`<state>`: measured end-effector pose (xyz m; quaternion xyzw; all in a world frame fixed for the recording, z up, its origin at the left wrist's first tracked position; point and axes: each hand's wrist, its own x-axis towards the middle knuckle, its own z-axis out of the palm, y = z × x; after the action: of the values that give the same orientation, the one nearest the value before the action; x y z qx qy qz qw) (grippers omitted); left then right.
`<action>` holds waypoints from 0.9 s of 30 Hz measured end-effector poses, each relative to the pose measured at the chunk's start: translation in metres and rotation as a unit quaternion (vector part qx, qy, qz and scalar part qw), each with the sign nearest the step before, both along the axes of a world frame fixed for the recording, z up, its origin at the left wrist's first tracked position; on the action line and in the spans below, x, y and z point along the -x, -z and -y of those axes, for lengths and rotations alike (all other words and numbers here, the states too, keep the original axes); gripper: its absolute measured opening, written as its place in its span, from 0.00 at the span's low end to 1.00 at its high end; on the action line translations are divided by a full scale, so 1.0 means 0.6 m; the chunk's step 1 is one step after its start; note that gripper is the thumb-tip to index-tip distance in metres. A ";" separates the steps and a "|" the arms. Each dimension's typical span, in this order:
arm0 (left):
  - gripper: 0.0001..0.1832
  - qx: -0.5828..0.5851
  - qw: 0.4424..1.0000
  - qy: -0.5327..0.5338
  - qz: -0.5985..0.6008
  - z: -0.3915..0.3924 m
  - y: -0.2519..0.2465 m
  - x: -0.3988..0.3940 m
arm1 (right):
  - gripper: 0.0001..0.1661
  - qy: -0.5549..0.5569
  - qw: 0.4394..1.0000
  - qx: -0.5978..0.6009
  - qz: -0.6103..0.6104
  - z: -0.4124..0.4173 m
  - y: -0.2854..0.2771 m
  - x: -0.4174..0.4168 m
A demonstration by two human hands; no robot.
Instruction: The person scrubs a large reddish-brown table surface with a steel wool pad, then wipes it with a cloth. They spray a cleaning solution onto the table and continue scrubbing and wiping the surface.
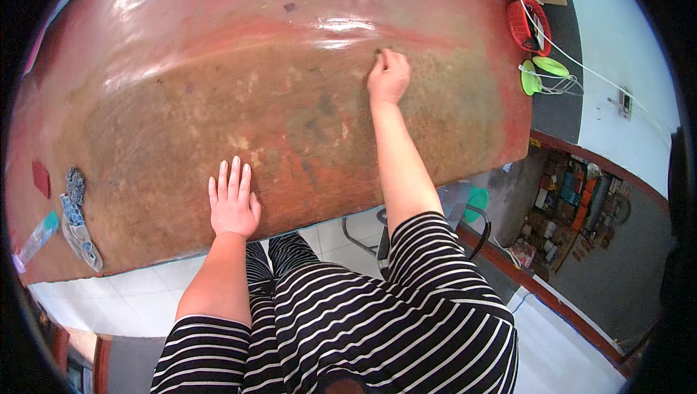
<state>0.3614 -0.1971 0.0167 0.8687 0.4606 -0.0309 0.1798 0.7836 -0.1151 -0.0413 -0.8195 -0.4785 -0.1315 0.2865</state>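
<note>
A large table with a worn, blotchy red-brown top (179, 121) fills most of the view. My left hand (235, 203) rests palm down near its front edge, fingers spread and nothing in it. Farther out and to the right, my right hand (390, 75) is bent against the tabletop with its fingers curled. A small dark spot shows by its fingertips; whether it is something held or a mark on the surface is unclear. Dull scuffs and pale patches lie between the hands, while the far part of the top is glossy.
At the left lie a dark red flat pad (41, 179), a grey-blue cloth item (79, 225) and a clear tube-like item with a teal end (39, 236). Beyond the table's right end are a red basket (529, 24), green round pieces (529, 77) and a white cable (577, 62). A chair (381, 247) stands below.
</note>
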 end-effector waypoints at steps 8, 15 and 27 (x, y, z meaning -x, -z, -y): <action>0.36 -0.018 1.000 0.003 0.021 -0.001 0.002 -0.004 | 0.08 0.060 0.997 -0.006 -0.038 -0.002 -0.014 -0.042; 0.37 -0.016 1.000 -0.002 0.005 0.003 0.003 -0.001 | 0.08 0.126 0.991 0.005 -0.051 -0.008 -0.023 -0.061; 0.36 -0.022 1.000 -0.002 0.009 0.000 0.006 0.004 | 0.09 0.016 1.000 0.014 -0.012 -0.005 -0.016 -0.023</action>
<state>0.3592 -0.1969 0.0133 0.8716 0.4615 -0.0127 0.1650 0.7976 -0.1121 -0.0317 -0.8325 -0.4637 -0.1199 0.2783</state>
